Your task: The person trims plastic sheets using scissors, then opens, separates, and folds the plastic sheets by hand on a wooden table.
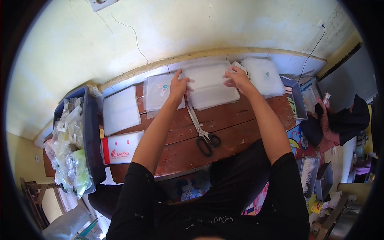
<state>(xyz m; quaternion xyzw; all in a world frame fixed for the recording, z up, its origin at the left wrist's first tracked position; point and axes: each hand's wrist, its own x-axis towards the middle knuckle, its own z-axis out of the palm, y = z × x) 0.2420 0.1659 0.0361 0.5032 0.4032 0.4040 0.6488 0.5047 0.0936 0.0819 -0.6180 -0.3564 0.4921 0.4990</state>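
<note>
At the back middle of the brown table (176,150), my left hand (179,86) and my right hand (240,79) hold the two sides of a stack of clear plastic bags (212,86). The fingertips of both hands reach onto or under the stack's edges. Black-handled scissors (202,132) lie just in front of it, blades pointing toward the stack. Left of it is a pile of clear bags with round stickers (154,96); a thicker clear pile (264,76) sits to the right.
Farther left are another clear stack (122,110), a red-and-white "BAWANG" packet (122,148) and a dark bin (91,140) of crumpled plastic. At right stand a grey tray (302,100) and a seated person in dark clothing (348,120). A wall runs behind the table.
</note>
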